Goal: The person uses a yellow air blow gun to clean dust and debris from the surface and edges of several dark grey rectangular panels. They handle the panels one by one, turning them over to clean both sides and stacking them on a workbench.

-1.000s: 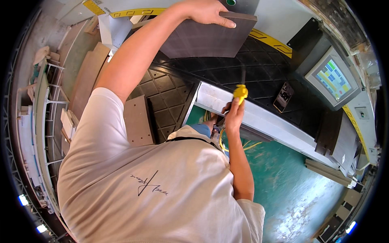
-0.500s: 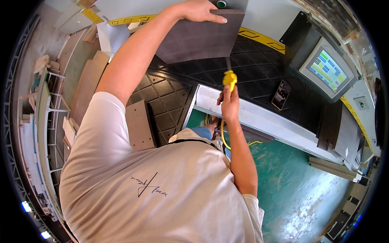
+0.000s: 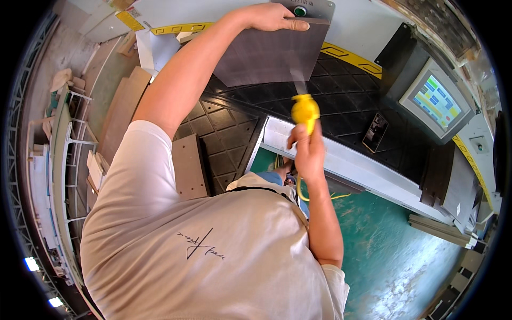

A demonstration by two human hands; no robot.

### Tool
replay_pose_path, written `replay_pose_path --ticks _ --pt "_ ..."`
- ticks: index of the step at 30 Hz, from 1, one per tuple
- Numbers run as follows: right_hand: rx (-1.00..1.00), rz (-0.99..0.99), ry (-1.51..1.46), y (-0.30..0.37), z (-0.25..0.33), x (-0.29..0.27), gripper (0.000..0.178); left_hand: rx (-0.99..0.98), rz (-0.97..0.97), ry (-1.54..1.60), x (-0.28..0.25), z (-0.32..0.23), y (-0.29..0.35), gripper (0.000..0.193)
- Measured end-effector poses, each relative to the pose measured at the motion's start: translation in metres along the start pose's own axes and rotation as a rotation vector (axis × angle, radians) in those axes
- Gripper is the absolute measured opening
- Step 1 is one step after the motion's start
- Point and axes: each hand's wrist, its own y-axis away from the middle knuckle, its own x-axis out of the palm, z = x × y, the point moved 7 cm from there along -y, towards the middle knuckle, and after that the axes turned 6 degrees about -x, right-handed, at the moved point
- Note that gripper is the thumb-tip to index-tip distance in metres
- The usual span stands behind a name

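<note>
My left hand (image 3: 274,17) grips the top edge of a grey-brown rectangular board (image 3: 269,56), its thumb lying along the near side. The board stands tilted on edge on the black ridged mat. Closed around a yellow air blow gun (image 3: 305,110) is my right hand (image 3: 309,152), held in front of the board's lower right corner. The gun's grey nozzle (image 3: 300,82) points toward the board's face without plainly touching it. From below my right hand a yellow hose (image 3: 303,193) hangs down; parts of the gun's grip are hidden by my fingers.
A phone (image 3: 375,132) leans on the black mat (image 3: 341,101) at right, below a control screen (image 3: 434,101). A white metal rail (image 3: 362,165) borders the mat. Another board with holes (image 3: 186,168) lies at left, and stacked panels (image 3: 453,181) stand at far right.
The view has shifted slightly. My right hand and the blow gun have come nearer to me, with the gun turned a little. My left hand still grips the board's top edge.
</note>
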Motion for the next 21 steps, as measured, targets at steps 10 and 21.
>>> replay_pose_path --ticks 10,21 --pt "0.277 0.376 0.036 0.086 -0.022 -0.043 0.041 -0.035 0.048 -0.093 0.01 -0.011 0.015 0.066" --pt "0.663 -0.145 1.173 0.24 0.017 -0.208 0.051 0.084 -0.039 -0.135 0.24 -0.062 0.171 0.078"
